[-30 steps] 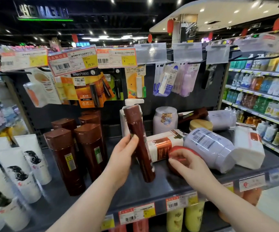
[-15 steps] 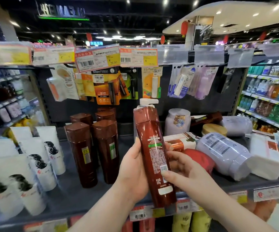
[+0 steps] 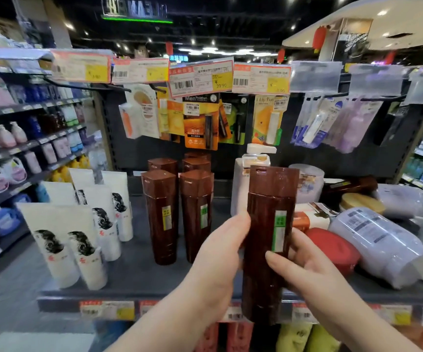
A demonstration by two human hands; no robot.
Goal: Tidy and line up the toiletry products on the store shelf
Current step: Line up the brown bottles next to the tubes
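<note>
I hold a tall brown bottle [image 3: 266,240] upright in front of the dark shelf [image 3: 139,278], its green label strip facing me. My left hand [image 3: 218,255] grips its left side and my right hand [image 3: 304,265] grips its right side, fingers across the front. To the left, several matching brown bottles [image 3: 162,214] stand in rows. Right of my hands lies a jumble: a red-capped item [image 3: 335,247], a pale lilac bottle [image 3: 375,242] on its side, a white and orange tube [image 3: 309,217] and a gold-lidded jar [image 3: 360,201].
White tubes [image 3: 78,232] with black ink art stand at the shelf's left. A white pump bottle [image 3: 246,184] and a lilac jar [image 3: 309,181] stand behind the held bottle. Carded lip balms [image 3: 200,123] hang from hooks above. Side shelves flank both sides.
The brown bottle has gone from tilted to upright and turned, so its green strip replaces the printed back label. My right hand left the red-capped item and joined the grip. The view shifted left.
</note>
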